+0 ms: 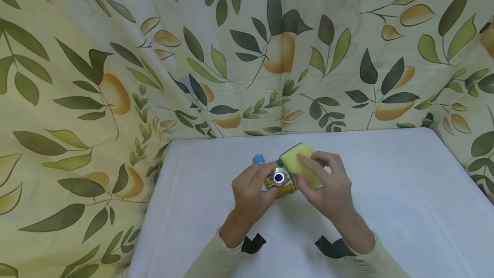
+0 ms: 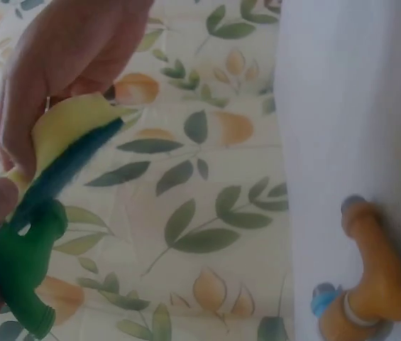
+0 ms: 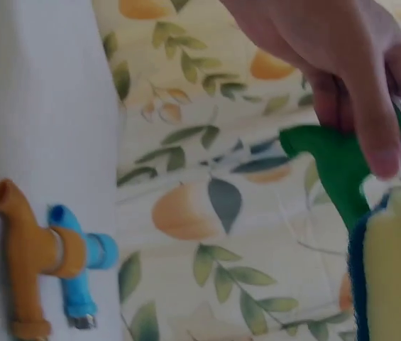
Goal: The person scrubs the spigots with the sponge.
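My left hand (image 1: 252,188) grips a green plastic tap (image 2: 26,263) between thumb and fingers, above the table. The tap's round silver end (image 1: 278,177) faces up toward the head camera. In my right hand (image 1: 333,188) is a yellow sponge (image 1: 302,158), pinched by thumb and fingers. Its dark green scouring side (image 2: 72,167) lies against the green tap's body, as both wrist views show. In the right wrist view, left fingers curl over the tap and hide part of it.
Below the hands, an orange tap (image 3: 26,263) and a blue tap (image 3: 78,277) lie side by side on the white table (image 1: 386,209). A leaf-and-fruit patterned curtain (image 1: 247,76) hangs behind the table's far edge and along its left side.
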`<move>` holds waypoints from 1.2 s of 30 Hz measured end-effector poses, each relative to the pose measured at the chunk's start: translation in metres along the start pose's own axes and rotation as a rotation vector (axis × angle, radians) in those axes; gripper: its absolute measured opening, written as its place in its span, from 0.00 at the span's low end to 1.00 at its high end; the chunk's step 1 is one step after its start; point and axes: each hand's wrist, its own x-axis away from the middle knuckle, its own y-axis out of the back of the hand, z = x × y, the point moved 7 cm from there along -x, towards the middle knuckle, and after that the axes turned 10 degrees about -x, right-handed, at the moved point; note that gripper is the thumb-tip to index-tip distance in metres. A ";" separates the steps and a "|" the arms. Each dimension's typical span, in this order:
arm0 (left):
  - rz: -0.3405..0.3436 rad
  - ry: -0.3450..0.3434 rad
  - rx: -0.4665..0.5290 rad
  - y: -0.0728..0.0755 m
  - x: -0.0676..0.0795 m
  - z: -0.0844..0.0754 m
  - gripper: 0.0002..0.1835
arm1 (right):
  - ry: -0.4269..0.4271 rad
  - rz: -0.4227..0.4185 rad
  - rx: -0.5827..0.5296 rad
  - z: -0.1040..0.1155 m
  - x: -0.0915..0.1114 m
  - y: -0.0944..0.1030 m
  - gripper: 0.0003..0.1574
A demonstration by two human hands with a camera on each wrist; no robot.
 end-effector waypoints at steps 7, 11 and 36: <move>-0.011 -0.252 -0.147 -0.004 0.005 -0.011 0.11 | -0.077 0.193 0.026 -0.008 -0.017 -0.006 0.24; -0.006 -0.332 -0.188 -0.008 0.009 -0.015 0.10 | -0.120 0.263 0.053 -0.015 -0.024 -0.012 0.23; 0.099 0.406 0.277 -0.017 0.013 0.037 0.24 | -0.094 0.154 0.009 -0.019 -0.005 -0.012 0.25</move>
